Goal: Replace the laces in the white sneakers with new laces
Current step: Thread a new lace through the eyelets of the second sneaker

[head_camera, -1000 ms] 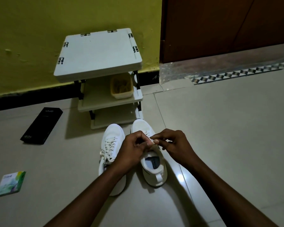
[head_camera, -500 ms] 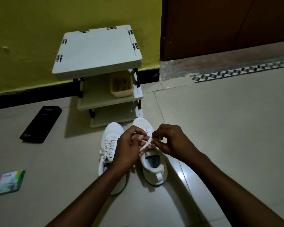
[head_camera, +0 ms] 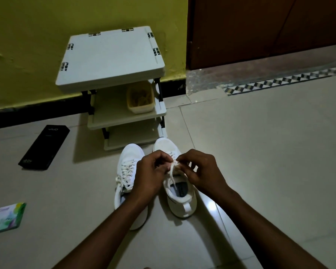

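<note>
Pale yellow plastic tub (head_camera: 140, 100) sits on the mid shelf of the rack (head_camera: 111, 61), open top, small yellowish bits inside, can't tell what. The rack is whitish plastic w/ three flat tiers on dark legs and a smooth square top.

Down front are two white sneakers side by side, toes toward the rack. The left-hand sneaker (head_camera: 128, 158) is fully laced w/ flat off-white laces. The right-hand sneaker (head_camera: 179, 199) has its mouth open, dark insole showing.

Left hand (head_camera: 149, 175) and right hand (head_camera: 202, 171) meet over its tongue. Fingers are curled on both, pinching the lace (head_camera: 172, 175), and a loose end trails into the shoe.

A black box (head_camera: 44, 147), long and matte, lies to the left, w/ a green-white packet (head_camera: 8, 217) nearer.

The floor (head_camera: 260, 152) is glossy beige tile. Behind it are a yellow wall (head_camera: 27, 45) w/ black skirting, a brown door (head_camera: 260, 26) at the right and a chequered border strip (head_camera: 279, 80).
</note>
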The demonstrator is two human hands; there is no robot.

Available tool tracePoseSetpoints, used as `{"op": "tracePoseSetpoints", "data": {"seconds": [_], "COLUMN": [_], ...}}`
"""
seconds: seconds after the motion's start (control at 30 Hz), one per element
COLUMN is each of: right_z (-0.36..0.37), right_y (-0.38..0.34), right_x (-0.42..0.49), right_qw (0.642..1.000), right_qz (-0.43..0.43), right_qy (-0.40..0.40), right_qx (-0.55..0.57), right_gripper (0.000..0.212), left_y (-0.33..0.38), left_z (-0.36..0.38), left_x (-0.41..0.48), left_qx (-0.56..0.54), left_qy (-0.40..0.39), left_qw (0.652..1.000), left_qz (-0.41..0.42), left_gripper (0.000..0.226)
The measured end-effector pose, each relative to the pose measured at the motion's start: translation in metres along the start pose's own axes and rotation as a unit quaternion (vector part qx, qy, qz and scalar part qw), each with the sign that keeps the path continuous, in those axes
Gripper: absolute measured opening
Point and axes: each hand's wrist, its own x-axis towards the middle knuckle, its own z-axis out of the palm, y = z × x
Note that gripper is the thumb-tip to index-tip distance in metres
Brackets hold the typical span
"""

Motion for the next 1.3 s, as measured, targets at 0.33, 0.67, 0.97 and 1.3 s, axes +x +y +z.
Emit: {"op": "tracePoseSetpoints", "data": {"seconds": [0.33, 0.67, 0.97, 1.3], "right_z": [-0.031, -0.029, -0.027, -0.026], "right_y": [0.019, 0.029, 0.034, 0.029], "right_x": [-0.007, -0.012, -0.015, -0.014], "right_qw": [0.994, 0.981, 0.969, 0.971], "right_qz": [0.028, 0.027, 0.029, 0.037], "right_qy": [-0.067, -0.118, -0.132, -0.127], "right_qx": [-0.085, -0.155, -0.205, -0.201], "right_gripper": [0.012, 0.016, 0.015, 0.014], "left_y": [-0.021, -0.02, -0.023, -0.028], "left_z": [-0.022, -0.02, -0.021, -0.027], "left_x": [-0.01, -0.013, -0.013, -0.01], "left_qx": [0.277, 0.443, 0.449, 0.392], "left_qy": [0.084, 0.034, 0.029, -0.013], "left_qw": [0.957, 0.896, 0.893, 0.919], "left_qz": [0.017, -0.005, -0.005, 0.044], "left_gripper": [0.026, 0.021, 0.023, 0.022]}}
